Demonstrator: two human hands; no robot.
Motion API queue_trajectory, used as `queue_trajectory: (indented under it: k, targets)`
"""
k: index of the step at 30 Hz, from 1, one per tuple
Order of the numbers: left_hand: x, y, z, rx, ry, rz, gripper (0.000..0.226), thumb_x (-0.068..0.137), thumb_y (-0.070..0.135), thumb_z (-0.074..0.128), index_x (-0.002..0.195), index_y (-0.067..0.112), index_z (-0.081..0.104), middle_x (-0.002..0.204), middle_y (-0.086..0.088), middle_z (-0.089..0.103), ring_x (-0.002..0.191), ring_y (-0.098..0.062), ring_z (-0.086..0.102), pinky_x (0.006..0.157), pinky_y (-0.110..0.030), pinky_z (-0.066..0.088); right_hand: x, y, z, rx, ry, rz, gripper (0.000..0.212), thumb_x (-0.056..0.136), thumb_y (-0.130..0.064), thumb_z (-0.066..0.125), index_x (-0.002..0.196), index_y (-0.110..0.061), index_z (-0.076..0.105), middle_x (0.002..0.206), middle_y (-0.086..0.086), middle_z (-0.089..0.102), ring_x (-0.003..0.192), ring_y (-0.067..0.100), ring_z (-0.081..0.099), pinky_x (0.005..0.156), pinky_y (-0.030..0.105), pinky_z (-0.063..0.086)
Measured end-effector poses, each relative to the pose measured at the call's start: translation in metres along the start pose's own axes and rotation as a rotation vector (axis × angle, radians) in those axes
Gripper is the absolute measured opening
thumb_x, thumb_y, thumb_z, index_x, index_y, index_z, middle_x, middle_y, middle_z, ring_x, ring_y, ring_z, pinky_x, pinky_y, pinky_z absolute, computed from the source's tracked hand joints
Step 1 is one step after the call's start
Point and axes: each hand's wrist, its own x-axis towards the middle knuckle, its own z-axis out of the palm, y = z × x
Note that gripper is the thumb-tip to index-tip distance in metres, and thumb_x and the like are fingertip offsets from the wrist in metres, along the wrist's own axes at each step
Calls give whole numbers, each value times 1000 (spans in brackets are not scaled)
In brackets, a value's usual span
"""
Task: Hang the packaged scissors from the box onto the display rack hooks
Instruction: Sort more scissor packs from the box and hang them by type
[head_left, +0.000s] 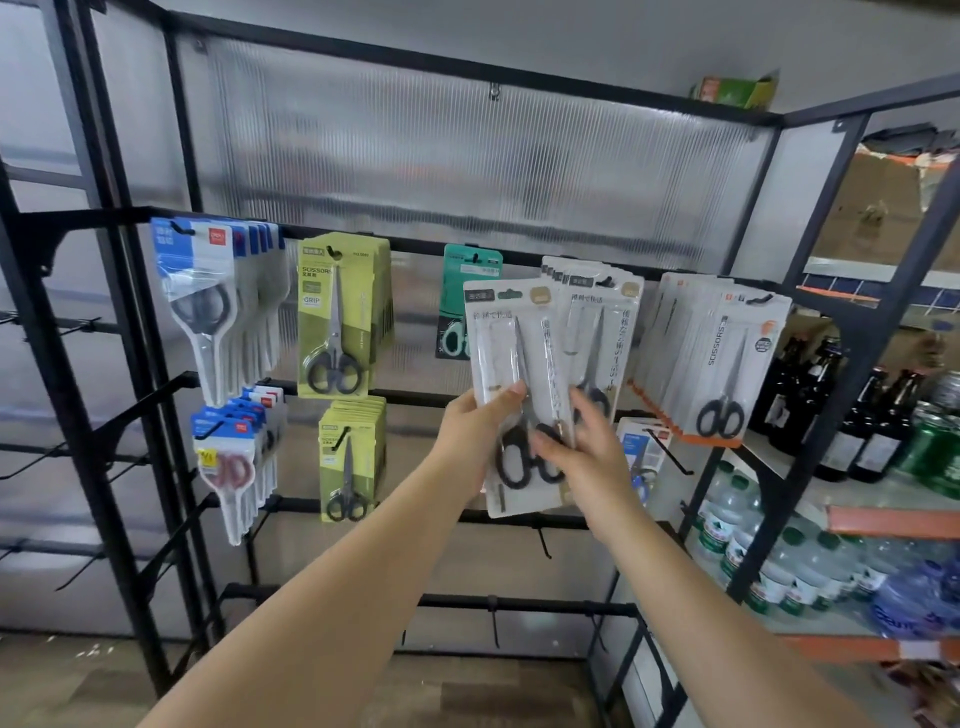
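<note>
Teal pack (470, 291) behind held scissors pack (511, 374): lower right hidden. Left hand (475, 431) fingers hidden behind pack. Both arms cut off at bottom edge.

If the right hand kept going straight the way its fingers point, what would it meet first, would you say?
The right hand already touches the held scissors pack. Past that, probably the matching packs on the hook, though depth is hard to judge.

Bright, even light; soft blur throughout, wide-angle bending at edges

green scissors pack (335, 317): "SCISSORS", "GRIP" | white scissors pack (727, 358): "SCISSORS"
</note>
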Motion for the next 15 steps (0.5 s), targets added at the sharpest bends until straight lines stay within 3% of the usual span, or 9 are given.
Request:
queue_trajectory:
  k: [2,4,5,7,10,12,15]
  targets:
    - [3,-1,11,234,-4,96,37,86,22,68,118,11,54,95,-5,68,84,-23,67,67,-31,54,-4,-2,-6,-8,169,-78,58,84,3,62,134,-22,46,127,1,58,108,14,61,80,26,56]
    - [8,-1,23,548,-74,168,57,86,26,69,134,15,40,100,-2,61,83,-16,62,64,-24,48,-1,-1,-20,-84,295,-120,64,87,-1,61,143,-23,38,137,3,51,116,19,56,93,39,52]
    - [10,-1,29,700,-120,184,65,86,30,68,140,18,35,104,-1,58,83,-12,59,63,-20,44,2,-2,-29,-89,335,-119,65,88,-2,61,144,-24,36,139,2,50,118,17,54,97,39,49]
    - [14,0,41,893,-189,211,69,86,34,68,144,20,32,107,3,56,80,-5,53,58,-14,37,12,-7,-43,-80,385,-96,65,88,-4,61,144,-24,34,137,-6,50,115,8,52,97,26,45]
    - [17,4,57,999,-211,272,65,88,28,65,142,15,33,99,6,51,75,-4,50,56,-12,35,33,-15,-52,-99,386,-34,64,88,-7,62,144,-27,36,120,-18,49,105,-1,47,78,7,37]
    - [18,6,62,1062,-176,315,61,89,26,63,141,11,33,110,-3,54,85,-14,51,65,-20,39,44,-18,-54,-117,369,-20,63,88,-7,61,143,-26,37,119,-18,49,104,0,47,78,7,36]
    - [20,10,65,1129,-164,354,54,91,26,59,137,8,37,120,-10,54,89,-18,50,71,-27,39,53,-19,-57,-104,376,-7,61,87,-5,61,142,-22,40,130,-8,55,109,5,51,89,17,40]
